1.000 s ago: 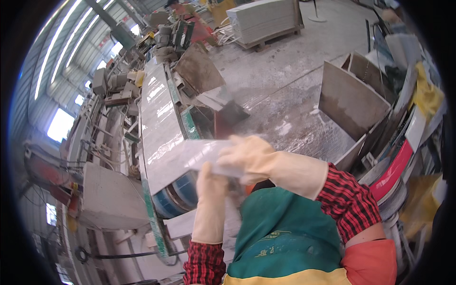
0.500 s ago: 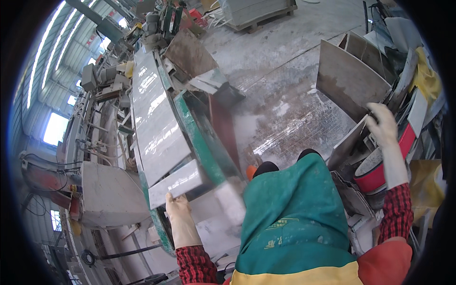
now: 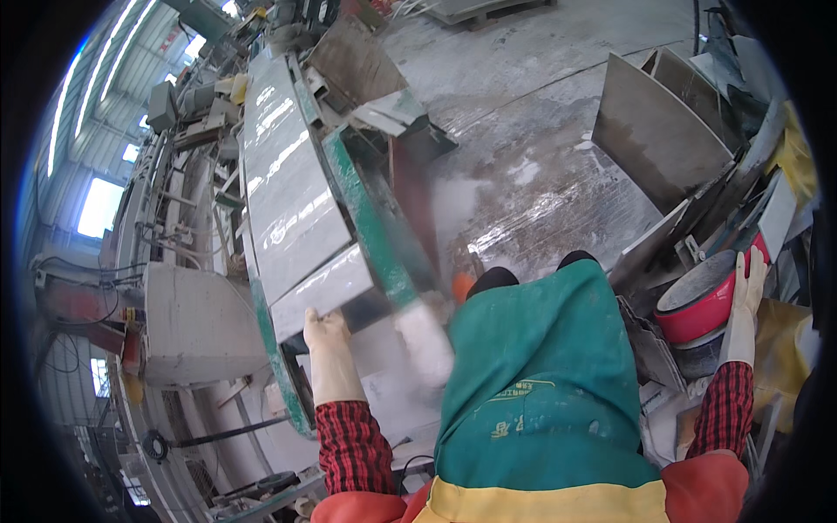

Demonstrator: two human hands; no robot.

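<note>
A green-edged conveyor point(image 3: 370, 218), grey machinery point(image 3: 163, 106), leaning panels point(image 3: 658, 131) and a wet floor point(image 3: 567, 209) mark a factory workshop.

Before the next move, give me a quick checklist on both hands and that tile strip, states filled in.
1. Left hand at the near edge of the tile strip: ok, touching it.
2. Left hand's grip secure: cannot tell, underside hidden.
3. Tile strip butted against the larger tile beyond: not ok, a dark gap shows.
4. Right hand on the tile strip: not ok, it is out at the red round tub.
5. Both hands gloved: ok.
</note>
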